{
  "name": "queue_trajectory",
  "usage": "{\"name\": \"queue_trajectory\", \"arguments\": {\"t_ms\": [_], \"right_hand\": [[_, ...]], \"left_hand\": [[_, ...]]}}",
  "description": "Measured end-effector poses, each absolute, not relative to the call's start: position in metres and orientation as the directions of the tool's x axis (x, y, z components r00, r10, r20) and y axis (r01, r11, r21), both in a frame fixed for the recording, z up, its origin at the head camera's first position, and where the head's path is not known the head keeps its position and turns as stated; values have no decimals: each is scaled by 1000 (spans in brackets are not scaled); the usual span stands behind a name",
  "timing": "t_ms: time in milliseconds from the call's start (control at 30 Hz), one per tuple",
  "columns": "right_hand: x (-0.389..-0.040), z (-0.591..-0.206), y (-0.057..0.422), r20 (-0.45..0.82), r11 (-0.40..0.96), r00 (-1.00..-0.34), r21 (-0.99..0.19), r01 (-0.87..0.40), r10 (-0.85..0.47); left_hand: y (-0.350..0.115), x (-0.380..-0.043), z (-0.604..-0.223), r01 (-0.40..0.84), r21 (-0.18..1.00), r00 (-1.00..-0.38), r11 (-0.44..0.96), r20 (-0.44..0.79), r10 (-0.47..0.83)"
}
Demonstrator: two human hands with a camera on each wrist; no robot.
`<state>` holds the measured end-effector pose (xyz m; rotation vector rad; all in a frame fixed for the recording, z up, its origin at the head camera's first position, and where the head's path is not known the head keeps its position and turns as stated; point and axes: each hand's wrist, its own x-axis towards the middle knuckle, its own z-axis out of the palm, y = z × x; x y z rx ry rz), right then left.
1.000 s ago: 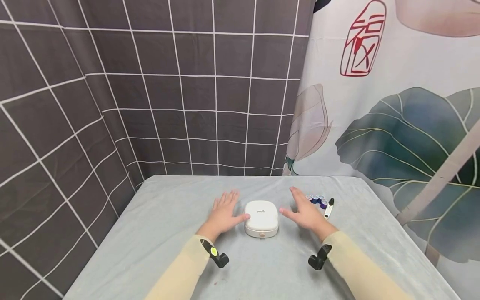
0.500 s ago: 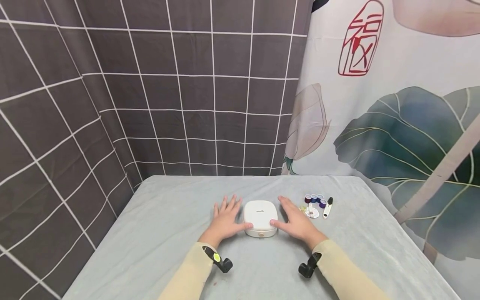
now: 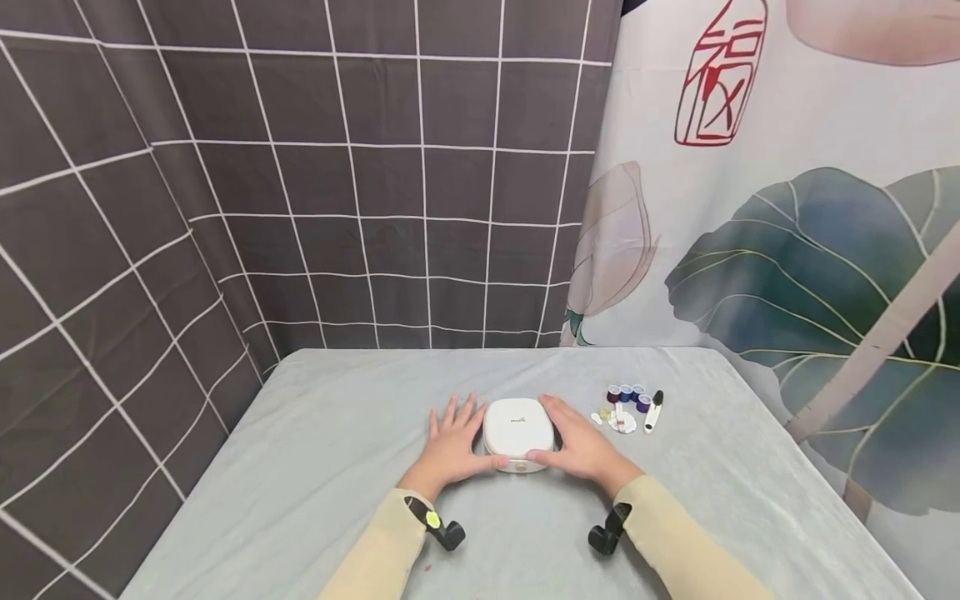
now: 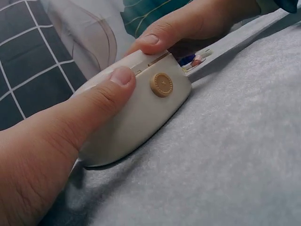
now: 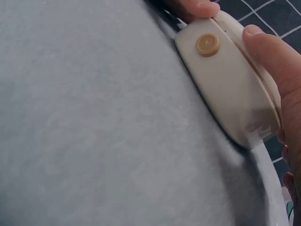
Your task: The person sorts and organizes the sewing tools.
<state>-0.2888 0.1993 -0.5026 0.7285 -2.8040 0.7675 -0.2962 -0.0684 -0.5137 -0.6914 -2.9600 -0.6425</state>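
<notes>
A white rounded-square case [image 3: 517, 425] with a lid, small lettering on top and a round gold button [image 4: 162, 84] on its front sits on the grey cloth, lid down. My left hand [image 3: 453, 450] lies along its left side, fingers spread straight, and the thumb touches the front near the lid seam. On the right side my right hand [image 3: 581, 442] holds the case, its fingers along the wall and its thumb [image 5: 265, 44] bent over the front edge at the seam. The two thumbs flank the button. Both palms are hidden from the wrist views.
To the right lie several thread spools [image 3: 626, 392], a small white disc [image 3: 622, 422] with bits around it, and a white tool with a black tip [image 3: 654, 411]. A dark gridded curtain [image 3: 375, 183] and a flowered curtain [image 3: 750, 250] stand behind the table [image 3: 337, 433].
My right hand has moved left from beside the case to its right side, uncovering the small disc. The left hand has shifted slightly, its thumb still at the front. The case has stayed put.
</notes>
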Motion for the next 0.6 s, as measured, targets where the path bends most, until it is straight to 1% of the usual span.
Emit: {"name": "queue_trajectory", "arguments": {"t_ms": [367,600], "right_hand": [[-302,-487,190,192,780,-834,-297,-552,-517],[-307,-480,181,205,767,-793,-205,-608,-573]], "left_hand": [[-66,-294,-520,434,334,-901,836,152,407],[-65,-294,-524,435,296,-900,850,166,403]]}}
